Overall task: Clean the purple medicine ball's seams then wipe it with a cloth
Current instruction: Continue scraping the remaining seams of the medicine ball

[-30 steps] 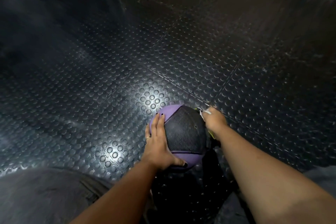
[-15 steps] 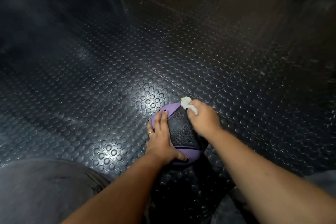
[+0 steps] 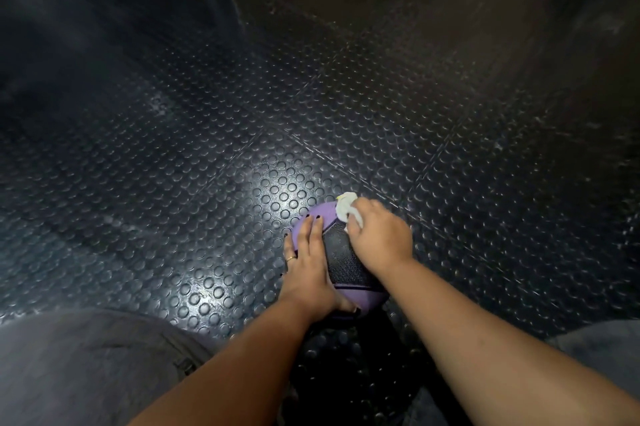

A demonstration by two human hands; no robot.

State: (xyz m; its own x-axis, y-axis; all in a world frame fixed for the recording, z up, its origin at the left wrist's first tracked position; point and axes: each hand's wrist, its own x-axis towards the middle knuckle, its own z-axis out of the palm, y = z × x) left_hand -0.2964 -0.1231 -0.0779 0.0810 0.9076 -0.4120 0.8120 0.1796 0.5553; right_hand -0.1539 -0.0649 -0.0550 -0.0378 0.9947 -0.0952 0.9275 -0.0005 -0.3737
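On studded floor [image 3: 173, 183], left hand [image 3: 306, 266] rests flat on ball [image 3: 346, 263]; right hand [image 3: 381, 238] apparently clutches cloth [image 3: 344, 207].

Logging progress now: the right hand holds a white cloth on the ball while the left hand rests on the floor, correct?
No. The head view shows the left hand lying flat on the purple medicine ball, not on the floor. The right hand does hold the white cloth on the ball.
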